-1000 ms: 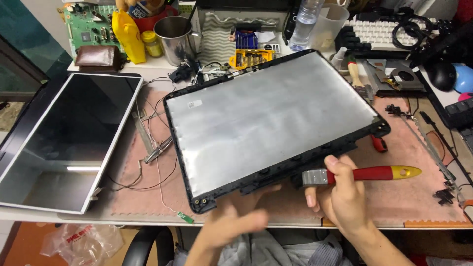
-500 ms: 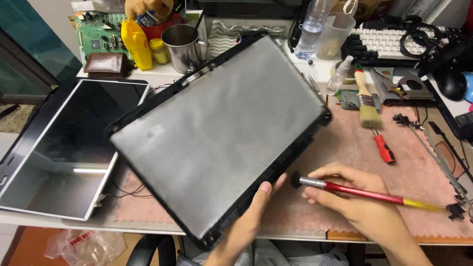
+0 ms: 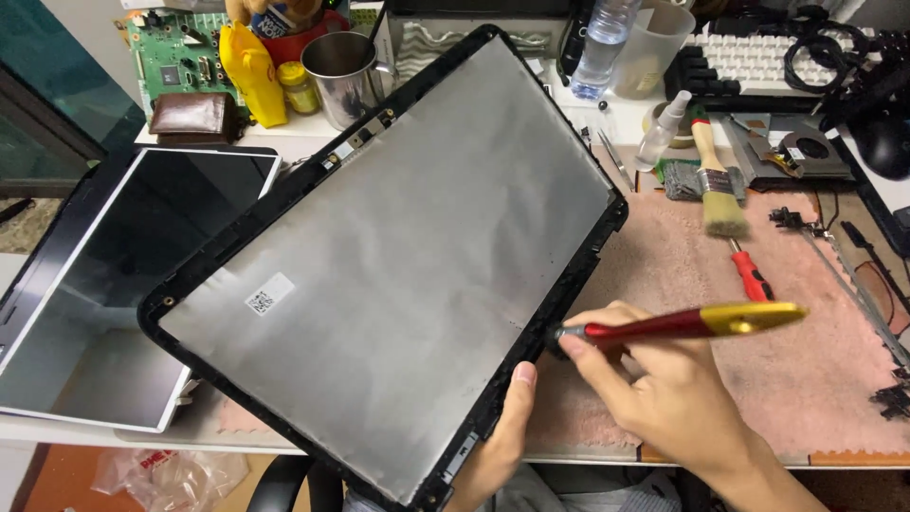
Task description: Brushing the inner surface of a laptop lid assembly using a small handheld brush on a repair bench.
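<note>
Grey foil lines the inside of the laptop lid cover, which sits tilted across the middle of the view, its black frame running from seven o'clock up to one o'clock. Nearest the camera, the left hand comes up from six o'clock and props the lid's lower right edge, thumb lying along the frame and the other fingers hidden beneath, so their grip cannot be told beyond that support. Just beside it at four o'clock, the right hand is closed around a red and yellow brush handle, fingers wrapped narrowly on the red shaft, and the dark head touches the black frame at the lid's right edge.

The lid appears to rest on one hand alone; a firm stroke from the tool could likely twist it off the thumb and drop it onto the pink mat. A slip inward might scuff or tear the foil lining.

Farther out at nine o'clock lies a bare display panel, apart from the lid. At two o'clock a flat paintbrush and a small red screwdriver lie on the mat. At the far edge, toward twelve o'clock, stand a steel mug, a clear water bottle and a green circuit board.
</note>
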